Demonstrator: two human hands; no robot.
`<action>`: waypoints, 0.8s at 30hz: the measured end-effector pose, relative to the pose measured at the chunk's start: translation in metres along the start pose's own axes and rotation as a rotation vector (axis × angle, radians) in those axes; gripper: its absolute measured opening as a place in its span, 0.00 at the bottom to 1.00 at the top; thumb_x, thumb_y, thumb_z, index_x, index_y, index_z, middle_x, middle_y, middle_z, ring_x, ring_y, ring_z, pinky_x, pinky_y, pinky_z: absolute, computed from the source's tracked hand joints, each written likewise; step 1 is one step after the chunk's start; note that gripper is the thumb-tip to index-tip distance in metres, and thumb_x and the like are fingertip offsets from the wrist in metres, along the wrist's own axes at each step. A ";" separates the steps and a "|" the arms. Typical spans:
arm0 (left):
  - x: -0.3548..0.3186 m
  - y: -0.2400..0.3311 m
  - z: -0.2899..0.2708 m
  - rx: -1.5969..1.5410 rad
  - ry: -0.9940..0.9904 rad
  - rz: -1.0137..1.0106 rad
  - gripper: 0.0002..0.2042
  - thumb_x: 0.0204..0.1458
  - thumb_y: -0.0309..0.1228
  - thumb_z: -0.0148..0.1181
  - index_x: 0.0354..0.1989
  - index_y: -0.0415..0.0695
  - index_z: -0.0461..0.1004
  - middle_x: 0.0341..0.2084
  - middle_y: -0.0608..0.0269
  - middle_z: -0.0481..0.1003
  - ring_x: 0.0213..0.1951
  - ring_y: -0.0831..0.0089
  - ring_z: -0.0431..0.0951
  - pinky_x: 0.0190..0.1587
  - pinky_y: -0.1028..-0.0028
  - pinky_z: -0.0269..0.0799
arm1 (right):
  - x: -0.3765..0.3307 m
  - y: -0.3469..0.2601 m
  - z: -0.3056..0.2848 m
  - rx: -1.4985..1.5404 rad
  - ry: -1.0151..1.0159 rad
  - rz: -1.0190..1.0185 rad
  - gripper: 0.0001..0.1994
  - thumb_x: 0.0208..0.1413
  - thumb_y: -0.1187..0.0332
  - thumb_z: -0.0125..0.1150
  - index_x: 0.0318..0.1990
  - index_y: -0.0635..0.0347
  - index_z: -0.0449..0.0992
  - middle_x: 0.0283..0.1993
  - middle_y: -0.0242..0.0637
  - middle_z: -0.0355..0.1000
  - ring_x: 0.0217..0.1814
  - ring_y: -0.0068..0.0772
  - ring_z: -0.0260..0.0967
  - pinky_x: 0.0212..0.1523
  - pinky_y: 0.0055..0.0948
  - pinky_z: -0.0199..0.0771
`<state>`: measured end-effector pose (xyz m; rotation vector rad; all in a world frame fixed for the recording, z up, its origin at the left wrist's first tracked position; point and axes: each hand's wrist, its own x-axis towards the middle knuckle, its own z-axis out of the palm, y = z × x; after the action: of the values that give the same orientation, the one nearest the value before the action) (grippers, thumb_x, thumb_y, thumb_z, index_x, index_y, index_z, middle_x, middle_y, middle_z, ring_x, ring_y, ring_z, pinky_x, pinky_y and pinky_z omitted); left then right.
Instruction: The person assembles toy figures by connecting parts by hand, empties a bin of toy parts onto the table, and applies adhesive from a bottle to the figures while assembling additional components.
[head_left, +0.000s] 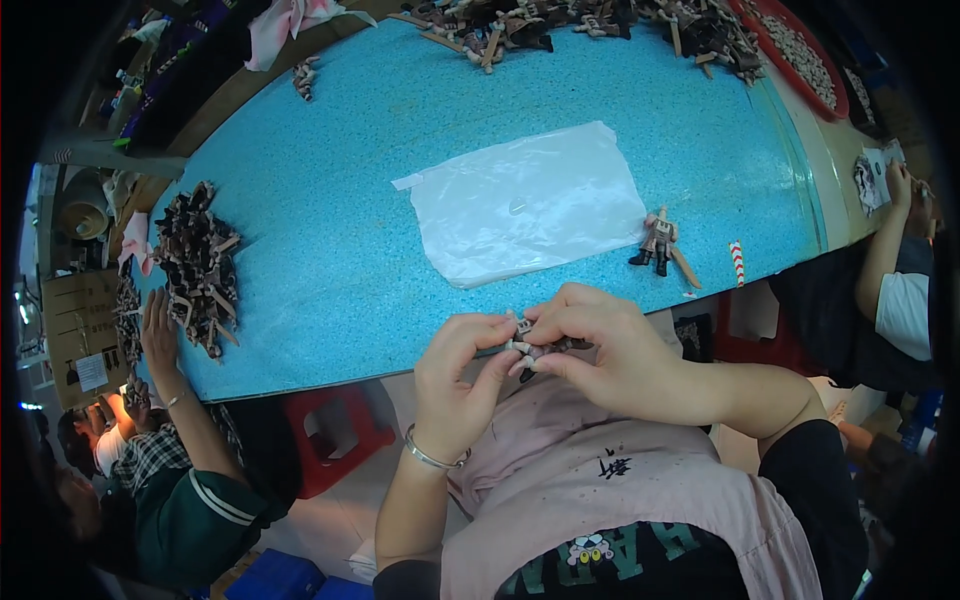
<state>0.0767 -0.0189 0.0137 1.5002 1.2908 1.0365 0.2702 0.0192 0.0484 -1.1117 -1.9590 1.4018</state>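
Note:
Just off the near edge of the blue table, both of my hands are closed on one small toy figure. My left hand pinches its left end between thumb and fingers. From the other side, my right hand grips it with thumb and fingertips; much of the figure is hidden by the fingers. Beyond my hands lies a whitish plastic sheet. A toy figure with pale arms and dark boots lies at its right corner, beside a brown stick-like piece.
Piles of figures lie at the left and far edge. A red tray of small pale pieces stands far right. A red-and-white striped strip lies near the edge. Co-workers' hands show at left and right.

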 end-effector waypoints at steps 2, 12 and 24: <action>-0.001 -0.001 0.002 -0.019 0.048 -0.009 0.10 0.45 0.20 0.63 0.37 0.38 0.75 0.36 0.54 0.77 0.39 0.63 0.78 0.44 0.71 0.72 | -0.001 0.001 0.001 0.003 0.012 -0.002 0.09 0.45 0.78 0.65 0.37 0.64 0.77 0.38 0.42 0.72 0.49 0.41 0.72 0.46 0.33 0.73; -0.017 0.006 0.015 -0.364 0.383 0.058 0.10 0.54 0.25 0.58 0.43 0.35 0.69 0.44 0.53 0.70 0.46 0.70 0.72 0.48 0.74 0.69 | -0.010 0.003 0.016 0.421 0.281 0.061 0.13 0.53 0.73 0.60 0.45 0.64 0.68 0.43 0.36 0.68 0.45 0.28 0.69 0.42 0.28 0.71; -0.014 0.018 0.009 -0.676 0.077 -0.132 0.09 0.55 0.29 0.57 0.40 0.37 0.70 0.46 0.56 0.69 0.46 0.73 0.70 0.49 0.74 0.66 | -0.012 0.007 0.009 0.763 -0.258 0.161 0.14 0.64 0.63 0.49 0.30 0.64 0.70 0.28 0.30 0.65 0.32 0.19 0.63 0.35 0.21 0.66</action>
<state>0.0881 -0.0353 0.0280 0.8582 0.9334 1.2855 0.2723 0.0047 0.0391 -0.7509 -1.2720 2.2018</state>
